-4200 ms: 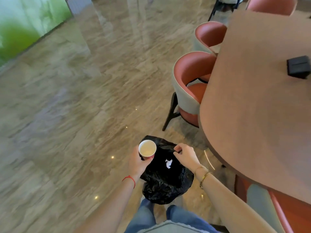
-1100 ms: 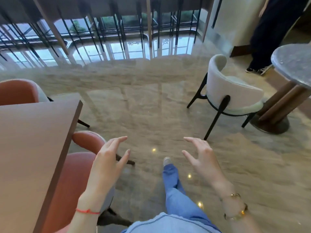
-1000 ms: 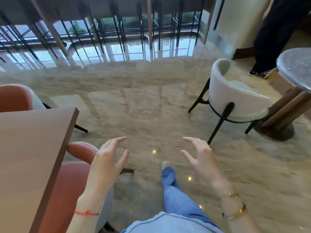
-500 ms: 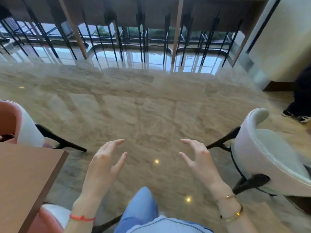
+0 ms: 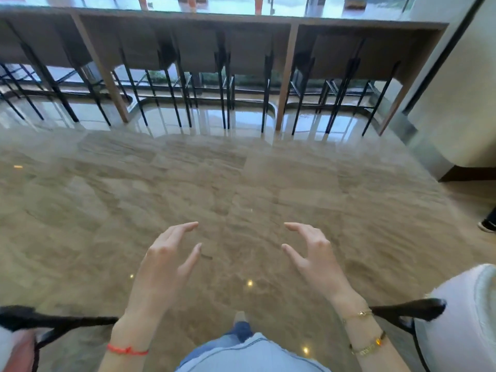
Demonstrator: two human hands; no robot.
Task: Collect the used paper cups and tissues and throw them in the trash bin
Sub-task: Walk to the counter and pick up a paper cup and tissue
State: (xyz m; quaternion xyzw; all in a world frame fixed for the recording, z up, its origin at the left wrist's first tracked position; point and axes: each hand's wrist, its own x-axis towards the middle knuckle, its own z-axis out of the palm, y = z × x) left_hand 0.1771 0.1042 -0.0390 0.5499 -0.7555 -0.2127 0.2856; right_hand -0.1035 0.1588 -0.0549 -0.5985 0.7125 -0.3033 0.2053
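Note:
My left hand (image 5: 163, 261) and my right hand (image 5: 311, 256) are both raised in front of me over the marble floor, palms turned toward each other, fingers apart and curled, with nothing in them. A red string sits on the left wrist and gold bracelets on the right. No paper cup, tissue or trash bin is in sight in the head view. Several small orange objects (image 5: 258, 4) stand on the far counter by the window; what they are I cannot tell.
A long wooden bar counter (image 5: 287, 76) with several black-legged stools (image 5: 225, 84) runs along the window ahead. A white chair (image 5: 461, 318) stands at my right, a red and white chair (image 5: 18, 342) at my left. A cream wall (image 5: 461, 89) and someone's shoe (image 5: 487, 226) are on the right.
The cup and black bag I held over four seconds ago are gone from my hands. I have moved forward; the brown table left the view and the bar counter came closer.

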